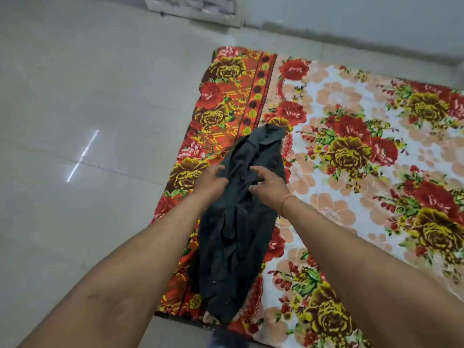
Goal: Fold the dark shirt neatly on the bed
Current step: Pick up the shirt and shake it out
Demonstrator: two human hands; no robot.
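The dark shirt (238, 222) lies crumpled in a long, narrow heap on the left edge of the bed (351, 172), collar end pointing away from me and hem near the front corner. My left hand (211, 180) rests on the shirt's left side, fingers spread. My right hand (270, 183) hovers over the shirt's upper middle, fingers apart and curled, with an orange thread around the wrist. Neither hand has cloth gathered in it.
The bed is a low mattress under a floral sheet of red and yellow roses, lying on a pale tiled floor (88, 121). A wall (364, 18) runs along the far side. A white-framed object (193, 8) stands at the top.
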